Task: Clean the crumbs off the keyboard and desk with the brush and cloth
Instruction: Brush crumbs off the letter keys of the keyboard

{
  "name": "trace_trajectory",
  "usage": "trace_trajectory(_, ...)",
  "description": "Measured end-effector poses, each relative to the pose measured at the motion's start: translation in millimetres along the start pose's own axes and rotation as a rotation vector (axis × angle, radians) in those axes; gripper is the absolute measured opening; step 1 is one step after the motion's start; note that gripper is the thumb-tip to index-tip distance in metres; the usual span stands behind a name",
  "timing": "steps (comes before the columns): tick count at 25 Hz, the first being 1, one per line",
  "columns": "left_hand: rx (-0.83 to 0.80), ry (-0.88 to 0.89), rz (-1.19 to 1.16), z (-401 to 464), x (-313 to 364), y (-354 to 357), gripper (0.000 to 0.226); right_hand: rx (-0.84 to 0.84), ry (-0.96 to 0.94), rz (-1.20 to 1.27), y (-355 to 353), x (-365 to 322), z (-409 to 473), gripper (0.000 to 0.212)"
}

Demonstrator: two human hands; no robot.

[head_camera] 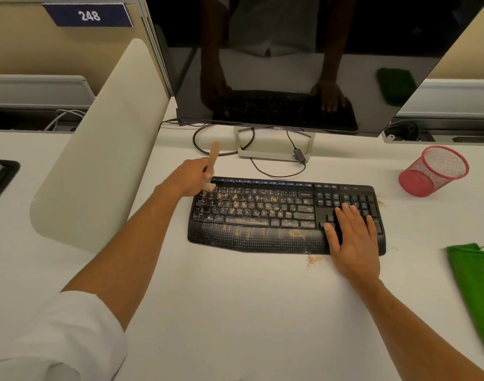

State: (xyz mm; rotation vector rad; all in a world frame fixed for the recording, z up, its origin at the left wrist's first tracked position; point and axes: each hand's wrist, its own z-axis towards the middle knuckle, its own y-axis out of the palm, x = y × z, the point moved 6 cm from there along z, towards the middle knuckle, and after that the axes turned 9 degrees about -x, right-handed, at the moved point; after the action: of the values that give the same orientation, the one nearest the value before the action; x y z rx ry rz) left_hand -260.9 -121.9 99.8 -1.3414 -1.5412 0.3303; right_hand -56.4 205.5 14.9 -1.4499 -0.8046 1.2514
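Risk: strokes of the brush (211,167) may flick crumbs (258,206) off the keyboard (262,240) across the worktop (235,312). Left hand (190,178) has fingers curled round the brush handle, bristles at the keyboard's far left corner. Right hand (352,237) lies flat, fingers straight, steadying the keyboard's right end. Cloth (477,292) sits at the worktop's right edge.

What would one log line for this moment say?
left hand: holds brush at keyboard top-left | right hand: flat on keyboard | crumbs: remain | cloth: untouched

brush (212,166) blurred, cloth (474,292) cut off at right edge
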Motion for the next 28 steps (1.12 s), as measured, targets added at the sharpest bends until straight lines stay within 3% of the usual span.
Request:
trace_trajectory(4, 0.040, -0.084, 0.283, -6.2, -15.6, -16.6, 0.012, -0.005, 0.003, 0.005, -0.2, -0.1, 0.1, 0.066)
trace_trajectory(6, 0.103, -0.070, 0.245, -6.8, -15.7, -19.3, 0.015, -0.010, 0.006, 0.010, -0.2, 0.1, 0.4, 0.066)
trace_trajectory(9, 0.204, -0.012, -0.010, -3.1, -13.3, -18.8, 0.014, -0.013, 0.003, 0.002, 0.3, -0.4, 0.3, 0.066)
trace_trajectory(14, 0.147, 0.098, -0.184, 4.6, 10.9, 8.0, 0.021, -0.006, 0.005, 0.009, 0.9, 0.4, 0.9, 0.066)
trace_trajectory(17, 0.120, 0.106, -0.136, 7.0, 7.9, 17.8, 0.018, -0.018, 0.005, 0.016, 1.4, 0.8, 1.2, 0.066)
trace_trajectory(20, 0.092, 0.048, 0.068, 9.4, -1.8, 7.7, 0.006, -0.021, 0.005, 0.017, 1.4, 0.9, 1.7, 0.066)
trace_trajectory(23, 0.117, -0.078, 0.353, 9.8, -13.3, -8.7, 0.030, -0.020, 0.003, 0.013, 1.8, 0.8, 0.9, 0.067)
trace_trajectory(28, 0.330, -0.106, 0.142, 6.8, -21.5, -14.7, 0.023, -0.012, 0.001, 0.006, 1.1, 0.6, 1.2, 0.066)
